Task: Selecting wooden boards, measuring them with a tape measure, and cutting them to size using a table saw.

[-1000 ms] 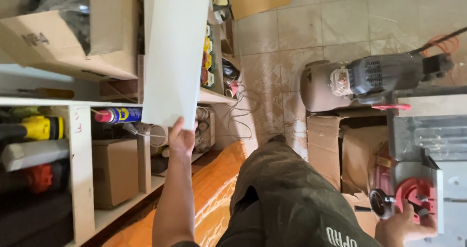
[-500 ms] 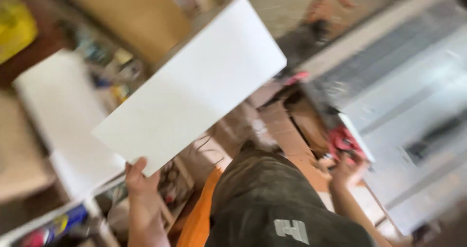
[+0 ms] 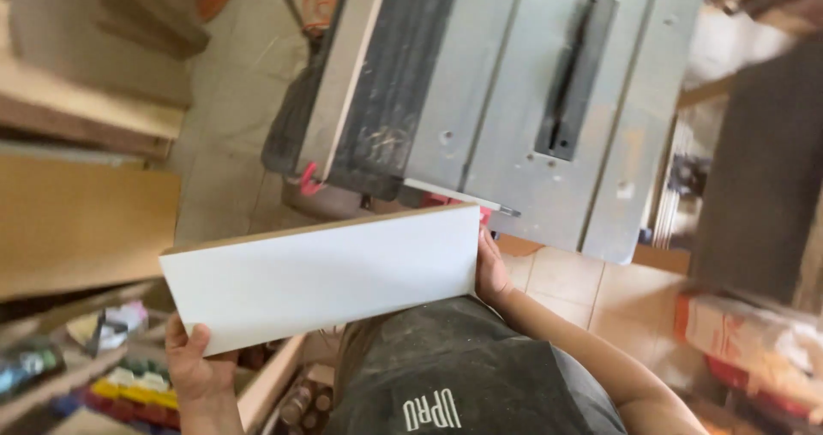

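Head view: both hands grip a white laminated board [image 3: 321, 276] held flat in front of the body. The left hand [image 3: 195, 368] clasps its lower left corner, the right hand [image 3: 491, 272] its right end. Just beyond the right hand stands a grey table saw [image 3: 514, 101] tabletop.

A grey metal saw worktop [image 3: 506, 101] fills the view from twelve to two o'clock, a dark blade slot [image 3: 576, 75] in it. A wooden strip [image 3: 347, 66] lies along its left edge. Tiled floor [image 3: 231, 144] at eleven.
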